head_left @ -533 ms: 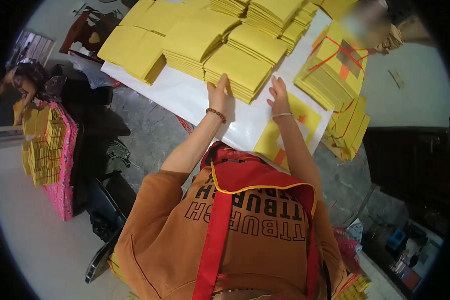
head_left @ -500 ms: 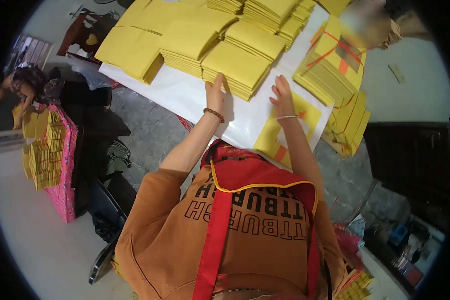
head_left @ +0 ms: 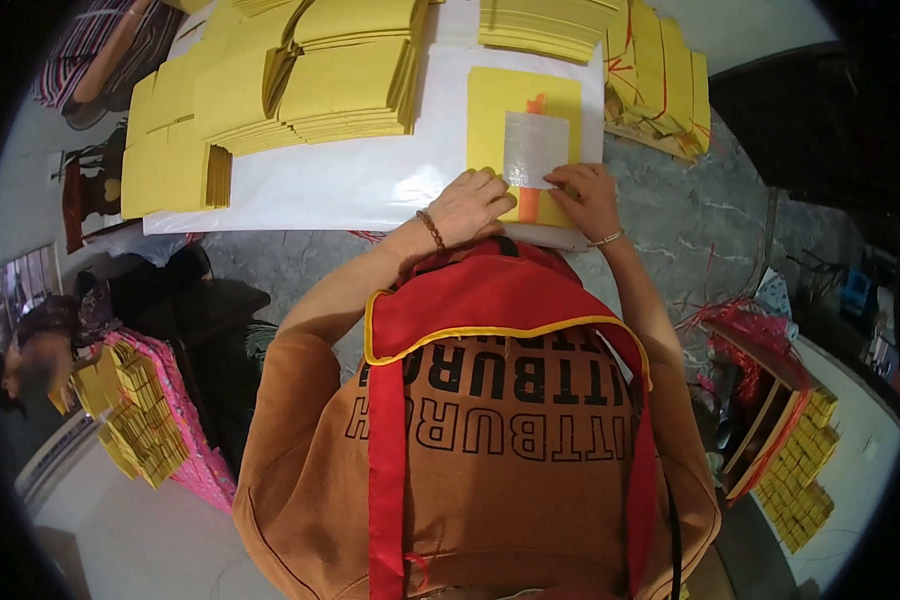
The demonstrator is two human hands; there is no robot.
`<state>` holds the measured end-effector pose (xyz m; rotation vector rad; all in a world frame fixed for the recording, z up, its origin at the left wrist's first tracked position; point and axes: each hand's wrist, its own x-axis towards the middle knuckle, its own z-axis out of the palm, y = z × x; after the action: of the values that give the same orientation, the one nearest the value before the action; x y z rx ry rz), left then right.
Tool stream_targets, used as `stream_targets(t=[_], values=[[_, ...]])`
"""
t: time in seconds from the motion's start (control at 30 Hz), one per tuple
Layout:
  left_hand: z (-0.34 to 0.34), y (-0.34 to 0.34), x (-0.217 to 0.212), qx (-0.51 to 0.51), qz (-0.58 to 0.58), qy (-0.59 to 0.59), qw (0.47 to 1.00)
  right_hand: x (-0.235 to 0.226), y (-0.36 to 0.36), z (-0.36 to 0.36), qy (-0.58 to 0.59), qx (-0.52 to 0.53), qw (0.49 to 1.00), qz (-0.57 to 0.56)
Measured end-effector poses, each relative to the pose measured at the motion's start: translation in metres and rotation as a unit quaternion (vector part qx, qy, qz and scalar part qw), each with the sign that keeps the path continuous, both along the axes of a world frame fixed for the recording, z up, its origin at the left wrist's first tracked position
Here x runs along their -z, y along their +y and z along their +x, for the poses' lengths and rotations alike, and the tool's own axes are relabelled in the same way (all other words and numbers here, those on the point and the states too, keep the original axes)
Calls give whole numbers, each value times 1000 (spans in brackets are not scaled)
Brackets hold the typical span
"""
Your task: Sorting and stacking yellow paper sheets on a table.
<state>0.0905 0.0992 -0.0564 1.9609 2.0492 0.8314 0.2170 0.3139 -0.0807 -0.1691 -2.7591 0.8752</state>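
Observation:
A yellow paper piece lies flat at the near right of the white-covered table, with an orange strip down its middle. Over the strip rests a whitish translucent film, roughly square. My right hand is closed in a pinch at the film's lower right corner. Fingers curled together, my left hand presses at the lower left edge of the yellow paper; what its fingertips hold, if anything, is hidden.
Yellow paper stacks stand left on the table, another stack beyond the yellow paper. Tied yellow bundles are at the right. Two other people are at the left; a pink-covered surface there bears more bundles.
My left hand has come away from a yellow stack to the yellow paper. My right hand has drawn down to the film's corner. The view has shifted and turned.

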Motion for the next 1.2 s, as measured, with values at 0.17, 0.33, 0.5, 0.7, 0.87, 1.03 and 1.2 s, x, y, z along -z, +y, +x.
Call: stream_targets(t=[0.17, 0.33, 0.5, 0.7, 0.87, 1.03, 1.2], values=[[-2, 6, -2, 42, -42, 55, 997, 6, -5, 7, 17, 33, 998, 56], [7, 5, -6, 37, -35, 154, 987, 22, 2, 10, 36, 31, 999, -21], [2, 7, -3, 35, 2, 136, 990, 23, 5, 10, 16, 31, 997, -67], [-8, 5, 0, -9, -5, -65, 998, 21, 12, 14, -1, 9, 987, -159], [-13, 10, -5, -30, -53, -108, 992, 20, 12, 14, -22, 12, 989, -148], [-15, 12, -1, -46, -70, -165, 983, 19, 11, 11, -29, 26, 986, -164], [-17, 15, 0, -77, -117, -224, 965, 18, 9, 11, -26, 37, 984, -174]])
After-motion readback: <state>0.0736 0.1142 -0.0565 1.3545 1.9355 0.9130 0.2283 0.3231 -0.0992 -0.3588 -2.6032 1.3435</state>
